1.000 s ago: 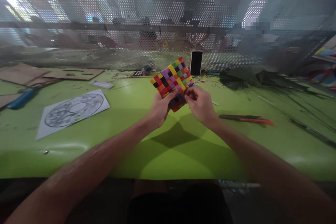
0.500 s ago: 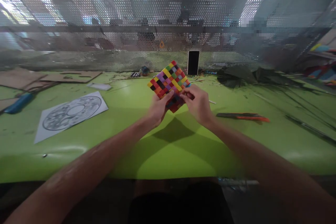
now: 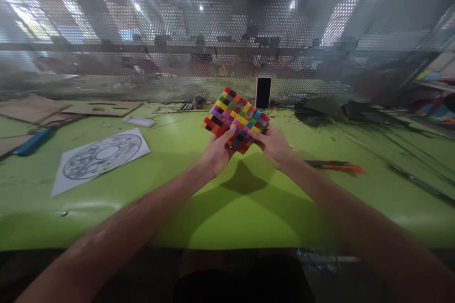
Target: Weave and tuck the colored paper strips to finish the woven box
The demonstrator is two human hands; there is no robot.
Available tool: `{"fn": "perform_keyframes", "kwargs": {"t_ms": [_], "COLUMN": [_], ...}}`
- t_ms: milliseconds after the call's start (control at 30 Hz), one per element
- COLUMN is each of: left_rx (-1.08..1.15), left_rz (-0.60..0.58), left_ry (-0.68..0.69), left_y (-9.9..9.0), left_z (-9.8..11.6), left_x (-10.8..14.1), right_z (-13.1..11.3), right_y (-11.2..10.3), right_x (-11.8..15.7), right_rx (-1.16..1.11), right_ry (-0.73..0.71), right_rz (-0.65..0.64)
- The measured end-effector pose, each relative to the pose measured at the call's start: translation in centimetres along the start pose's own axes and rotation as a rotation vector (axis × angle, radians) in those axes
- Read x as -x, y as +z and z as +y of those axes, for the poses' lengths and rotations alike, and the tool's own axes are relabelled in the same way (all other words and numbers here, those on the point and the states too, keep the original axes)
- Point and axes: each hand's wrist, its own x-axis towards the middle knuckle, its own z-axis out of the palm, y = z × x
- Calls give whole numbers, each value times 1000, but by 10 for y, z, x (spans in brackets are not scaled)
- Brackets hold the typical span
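A flat panel of small multicoloured squares (image 3: pixel 234 110) is held tilted above the green table, its patterned face toward me. It could be woven or made of small blocks; I cannot tell which. My left hand (image 3: pixel 218 151) grips its lower left edge, thumb pressed on the face and fingers hidden behind. At the lower right edge my right hand (image 3: pixel 275 146) pinches the panel, with its thumb on the front and the other fingers mostly out of sight behind it. The panel's shadow falls on the tabletop below.
On the green table (image 3: pixel 142 218) a sheet with a printed ring pattern (image 3: pixel 138 151) lies left, near a blue tool (image 3: pixel 33 143) and cardboard (image 3: pixel 103 106). A dark, phone-like slab (image 3: pixel 263 93) stands at the back. Right are an orange-black cutter (image 3: pixel 337 166) and dark leaves (image 3: pixel 320 110).
My right hand has shifted from pinching near the panel's lower middle to holding its right edge. The panel has turned slightly and shows more of its right side.
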Motion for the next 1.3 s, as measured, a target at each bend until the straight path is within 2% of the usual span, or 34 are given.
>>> {"fn": "perform_keyframes", "kwargs": {"t_ms": [233,467,667,767,867,933,1000,1133,1300], "left_rx": [-63,-118,-178,-157,-145,-250,-369,-457,-485], "left_rz": [-14,-42,-26,-83,-162,-210,-229,-164,-114], "left_ry": [2,34,68,45,91,149,174,188,286], "left_y": [-5,-6,-5,-14,-25,-30,-32,-28,-25], "left_z": [-7,-11,-14,0,27,42,48,35,24], "left_x": [-4,-2,-3,-14,-26,-31,-33,-28,-23], "right_z": [-3,-10,-7,-9,-17,-20,-19,-10,-6], "right_y": [0,0,1,-6,-14,-16,-15,-6,-6], "right_x": [0,1,-1,-5,-8,-8,-7,-4,-3], "right_rx": [-38,-58,-24,-9,16,14,-4,-43,-32], "right_ry": [3,7,-17,-34,-72,-79,-88,-85,-28], "right_rz": [61,42,118,127,148,134,100,45,47]}}
